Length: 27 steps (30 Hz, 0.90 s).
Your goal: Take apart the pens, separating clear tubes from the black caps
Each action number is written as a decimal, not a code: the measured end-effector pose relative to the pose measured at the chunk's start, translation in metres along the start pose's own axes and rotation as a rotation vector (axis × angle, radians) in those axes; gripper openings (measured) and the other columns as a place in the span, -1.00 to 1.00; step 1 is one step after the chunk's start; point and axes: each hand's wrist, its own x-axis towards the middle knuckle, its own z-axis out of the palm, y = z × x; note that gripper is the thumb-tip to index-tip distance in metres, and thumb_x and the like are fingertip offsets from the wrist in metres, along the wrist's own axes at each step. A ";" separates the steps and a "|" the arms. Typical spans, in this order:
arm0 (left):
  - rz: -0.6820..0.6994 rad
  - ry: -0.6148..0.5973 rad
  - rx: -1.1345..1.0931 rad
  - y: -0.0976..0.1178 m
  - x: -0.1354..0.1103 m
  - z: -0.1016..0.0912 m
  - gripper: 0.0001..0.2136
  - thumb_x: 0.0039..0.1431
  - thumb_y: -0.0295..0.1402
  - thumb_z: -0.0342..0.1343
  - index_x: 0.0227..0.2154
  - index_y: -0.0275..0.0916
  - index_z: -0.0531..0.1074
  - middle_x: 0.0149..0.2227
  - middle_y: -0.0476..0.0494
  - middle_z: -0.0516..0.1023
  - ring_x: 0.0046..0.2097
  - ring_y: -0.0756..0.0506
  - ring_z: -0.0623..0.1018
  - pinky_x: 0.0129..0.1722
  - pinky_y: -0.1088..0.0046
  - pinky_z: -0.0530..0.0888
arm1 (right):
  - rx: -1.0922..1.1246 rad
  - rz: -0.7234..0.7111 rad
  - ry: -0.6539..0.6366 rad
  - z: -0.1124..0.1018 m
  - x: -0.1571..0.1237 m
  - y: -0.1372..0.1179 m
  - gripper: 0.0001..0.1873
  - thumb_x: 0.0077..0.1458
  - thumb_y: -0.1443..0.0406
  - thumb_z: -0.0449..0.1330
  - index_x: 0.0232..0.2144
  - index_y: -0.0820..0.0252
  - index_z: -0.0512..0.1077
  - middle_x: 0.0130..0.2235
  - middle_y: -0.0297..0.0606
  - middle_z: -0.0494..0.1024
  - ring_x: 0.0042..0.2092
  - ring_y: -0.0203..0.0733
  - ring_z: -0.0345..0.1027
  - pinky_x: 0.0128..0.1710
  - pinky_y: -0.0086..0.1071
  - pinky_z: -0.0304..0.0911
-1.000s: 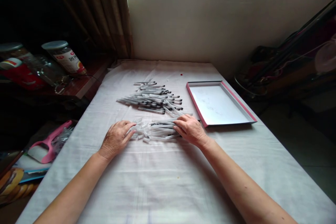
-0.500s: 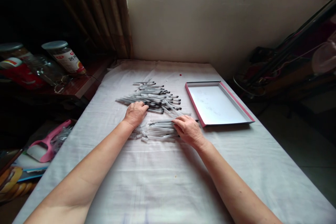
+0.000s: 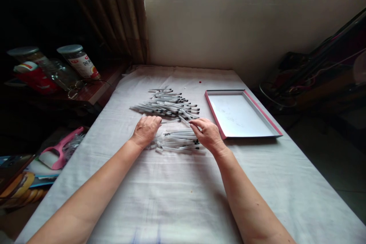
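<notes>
My left hand [image 3: 145,131] is closed with its fingertips together at the near edge of a pile of slim pens [image 3: 168,105] with black ends. A thin pen [image 3: 171,121] sticks out to the right from its fingertips. My right hand [image 3: 208,134] pinches the end of a clear pen barrel [image 3: 184,120], which slants up and left. Below, between the hands, lies a second group of clear barrels [image 3: 178,137], some with black ends. Small clear caps [image 3: 159,150] lie by my left wrist, partly hidden.
A shallow pink-edged box lid [image 3: 243,116] lies right of my right hand on the white tablecloth [image 3: 171,198]. Jars [image 3: 78,63] stand on a dark side table at left. A pink peeler [image 3: 61,150] sits below it. A wall [image 3: 194,26] rises behind.
My right hand has lifted from the near group of barrels and now pinches one barrel. My left hand has drawn slightly back from the pile with a pen at its fingertips. The view has shifted slightly.
</notes>
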 end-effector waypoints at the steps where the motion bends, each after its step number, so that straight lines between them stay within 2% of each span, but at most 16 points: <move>1: -0.010 0.051 -0.025 0.002 -0.010 0.000 -0.86 0.32 -0.36 -0.04 -0.22 -0.21 0.41 -0.30 -0.18 0.53 -0.22 -0.18 0.49 -0.17 0.28 0.32 | 0.042 0.016 -0.020 0.000 0.002 -0.004 -0.83 0.19 0.25 0.17 -0.26 0.08 0.58 -0.24 -0.19 0.64 -0.21 -0.09 0.48 -0.20 -0.27 0.33; 4: -0.026 0.162 -0.093 0.010 -0.039 0.001 -0.85 0.34 -0.35 -0.07 -0.20 -0.21 0.39 -0.30 -0.16 0.54 -0.24 -0.16 0.49 -0.19 0.31 0.34 | 0.160 0.027 -0.101 0.004 0.006 -0.017 -0.82 0.19 0.21 0.17 -0.28 0.07 0.58 -0.28 -0.24 0.64 -0.30 -0.16 0.48 -0.27 -0.34 0.32; 8: -0.065 0.224 -0.127 0.020 -0.061 0.006 -0.84 0.35 -0.32 -0.08 -0.19 -0.20 0.38 -0.28 -0.16 0.56 -0.25 -0.16 0.50 -0.20 0.32 0.37 | 0.245 0.030 -0.154 0.012 0.007 -0.030 -0.82 0.17 0.25 0.18 -0.40 0.10 0.57 -0.42 -0.29 0.62 -0.41 -0.22 0.44 -0.37 -0.39 0.27; 11: -0.100 0.258 -0.207 0.024 -0.067 0.010 -0.82 0.36 -0.31 -0.11 -0.18 -0.20 0.37 -0.27 -0.17 0.56 -0.23 -0.15 0.52 -0.19 0.33 0.40 | 0.308 0.044 -0.131 0.017 0.003 -0.031 -0.84 0.14 0.28 0.20 -0.42 0.13 0.58 -0.42 -0.27 0.63 -0.38 -0.20 0.47 -0.34 -0.38 0.30; 16: -0.113 0.322 -0.466 0.027 -0.072 0.015 -0.76 0.39 -0.23 -0.16 -0.22 -0.19 0.37 -0.33 -0.10 0.56 -0.27 -0.09 0.57 -0.25 0.42 0.46 | 0.458 0.090 -0.004 0.026 -0.011 -0.030 -0.85 0.11 0.28 0.20 -0.32 0.15 0.58 -0.32 -0.21 0.65 -0.29 -0.16 0.51 -0.27 -0.36 0.36; 22: -0.124 0.354 -0.648 0.020 -0.079 0.015 -0.77 0.32 -0.14 0.00 -0.16 -0.19 0.38 -0.28 -0.08 0.58 -0.39 -0.03 0.57 -0.32 0.47 0.49 | 0.554 0.270 0.091 0.029 -0.027 -0.028 -0.79 0.11 0.19 0.19 -0.33 0.15 0.58 -0.34 -0.21 0.64 -0.33 -0.17 0.50 -0.34 -0.36 0.36; 27: -0.142 0.435 -0.698 0.017 -0.082 0.016 -0.78 0.31 -0.17 0.02 -0.23 -0.20 0.44 -0.35 -0.07 0.57 -0.36 -0.04 0.57 -0.33 0.49 0.48 | 0.623 0.343 0.092 0.024 -0.035 -0.027 -0.79 0.08 0.16 0.22 -0.38 0.15 0.57 -0.38 -0.22 0.63 -0.32 -0.16 0.50 -0.28 -0.33 0.39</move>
